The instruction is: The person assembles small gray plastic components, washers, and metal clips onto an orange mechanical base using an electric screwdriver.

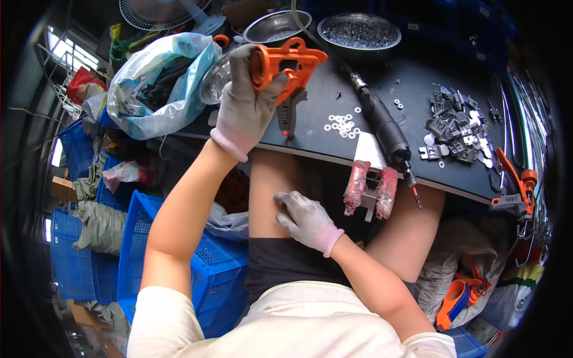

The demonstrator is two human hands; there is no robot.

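Observation:
My left hand (246, 101), in a grey glove with a pink cuff, is raised above the near-left part of the table. It is closed around an orange plastic clamp head (298, 61) with a dark grey lever (287, 113) hanging below. The palm and fingers hide part of its left end. My right hand (305, 222), gloved alike, is low over my thigh, its fingers loosely bent and apart, with nothing visible in them. To its right, a metal fixture (371, 156) with two pink-wrapped arms (387, 192) juts from the table edge.
A black power screwdriver (382, 122) lies with its bit past the table edge. White washers (341, 124), grey metal-and-plastic parts (456, 128) and a bowl of small hardware (358, 33) are on the table. Another orange clamp head (525, 188) is at right; a blue crate (206, 292) stands left.

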